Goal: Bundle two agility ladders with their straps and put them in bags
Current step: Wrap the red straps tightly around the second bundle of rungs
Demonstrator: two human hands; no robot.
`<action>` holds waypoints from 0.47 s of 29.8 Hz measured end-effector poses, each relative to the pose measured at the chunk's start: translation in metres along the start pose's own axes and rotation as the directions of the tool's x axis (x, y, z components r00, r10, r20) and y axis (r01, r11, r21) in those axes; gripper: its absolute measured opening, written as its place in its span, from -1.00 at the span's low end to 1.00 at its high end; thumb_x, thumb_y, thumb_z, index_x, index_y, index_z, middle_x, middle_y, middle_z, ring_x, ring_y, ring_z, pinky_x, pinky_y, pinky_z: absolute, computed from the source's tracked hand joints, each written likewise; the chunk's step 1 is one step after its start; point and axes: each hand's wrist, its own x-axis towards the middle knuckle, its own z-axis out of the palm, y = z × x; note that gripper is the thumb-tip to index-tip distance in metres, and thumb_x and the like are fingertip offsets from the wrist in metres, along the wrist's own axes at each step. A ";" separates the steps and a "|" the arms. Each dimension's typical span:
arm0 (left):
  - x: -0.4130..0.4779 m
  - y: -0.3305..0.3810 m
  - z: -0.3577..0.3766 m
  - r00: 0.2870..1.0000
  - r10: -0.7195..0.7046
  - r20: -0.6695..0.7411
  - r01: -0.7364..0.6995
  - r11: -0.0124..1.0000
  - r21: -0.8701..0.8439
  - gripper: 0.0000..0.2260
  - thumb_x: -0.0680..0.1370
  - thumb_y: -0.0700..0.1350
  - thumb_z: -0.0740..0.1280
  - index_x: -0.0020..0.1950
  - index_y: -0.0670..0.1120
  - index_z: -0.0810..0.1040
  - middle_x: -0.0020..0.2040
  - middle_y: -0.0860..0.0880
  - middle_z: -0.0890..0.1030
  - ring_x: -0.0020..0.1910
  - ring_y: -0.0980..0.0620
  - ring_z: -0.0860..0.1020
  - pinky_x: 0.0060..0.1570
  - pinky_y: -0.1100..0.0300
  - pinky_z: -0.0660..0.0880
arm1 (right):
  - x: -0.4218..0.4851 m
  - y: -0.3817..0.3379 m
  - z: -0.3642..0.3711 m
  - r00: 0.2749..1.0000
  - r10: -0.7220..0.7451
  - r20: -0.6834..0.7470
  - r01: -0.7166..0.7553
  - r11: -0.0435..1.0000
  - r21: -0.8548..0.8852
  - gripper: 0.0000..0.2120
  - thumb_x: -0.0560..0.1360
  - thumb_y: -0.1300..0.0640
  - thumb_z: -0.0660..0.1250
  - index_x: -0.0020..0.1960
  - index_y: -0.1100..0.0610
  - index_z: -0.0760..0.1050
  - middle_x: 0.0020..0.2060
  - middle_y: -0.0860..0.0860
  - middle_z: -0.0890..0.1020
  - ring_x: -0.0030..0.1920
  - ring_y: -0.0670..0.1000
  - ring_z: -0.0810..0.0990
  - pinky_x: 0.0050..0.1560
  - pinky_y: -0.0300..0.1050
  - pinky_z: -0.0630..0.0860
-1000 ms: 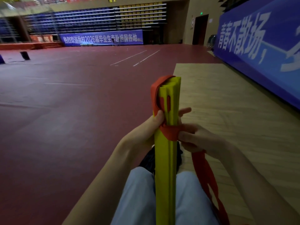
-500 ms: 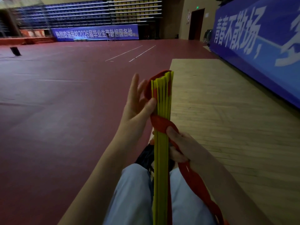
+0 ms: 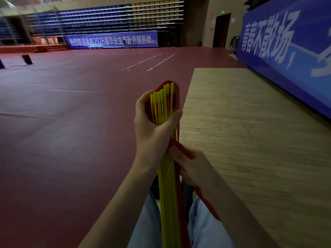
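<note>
Fingers [image 3: 141, 106] of my left hand [image 3: 154, 129] are curling round the top of the folded ladder [image 3: 167, 185], thumb on the opposite edge, clamping the yellow rungs together so the stack is standing upright between the knees and not fanning out. Right hand [image 3: 193, 165] is pinching the red strap [image 3: 181, 149] just below, against the rungs, probably keeping tension for a wrap; its tail is trailing off over the right thigh. I am counting one ladder, one strap, two hands; no second ladder or bag is showing, and rungs are too close-packed to count.
</note>
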 end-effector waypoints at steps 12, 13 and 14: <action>-0.006 -0.002 -0.004 1.000 -0.015 -0.018 0.016 1.000 0.020 -0.57 0.47 -0.16 0.38 0.26 0.08 0.31 -0.03 0.09 0.53 -0.07 0.16 0.57 -0.04 0.11 0.59 | 0.000 0.005 0.007 0.996 -0.069 -0.059 0.065 0.995 -0.079 -0.90 0.44 0.04 0.32 -0.18 0.05 0.55 -0.46 -0.17 0.63 -0.42 -0.24 0.58 -0.40 -0.43 0.42; -0.007 -0.002 -0.005 1.000 -0.027 -0.013 0.027 0.999 0.019 -0.58 0.48 -0.15 0.37 0.27 0.06 0.32 -0.05 0.08 0.54 -0.08 0.14 0.57 -0.05 0.11 0.58 | -0.001 0.002 0.007 0.996 -0.072 -0.050 0.067 0.993 -0.102 -0.92 0.46 0.07 0.32 -0.20 0.03 0.55 -0.47 -0.19 0.62 -0.43 -0.26 0.57 -0.41 -0.44 0.41; -0.007 -0.001 -0.005 0.999 -0.031 -0.005 0.031 0.999 0.020 -0.59 0.48 -0.14 0.37 0.29 0.02 0.35 -0.07 0.08 0.55 -0.10 0.14 0.57 -0.07 0.14 0.56 | -0.001 0.000 0.006 0.996 -0.074 -0.039 0.068 0.988 -0.139 -0.91 0.46 0.07 0.32 -0.21 0.00 0.54 -0.47 -0.19 0.62 -0.42 -0.26 0.57 -0.40 -0.44 0.41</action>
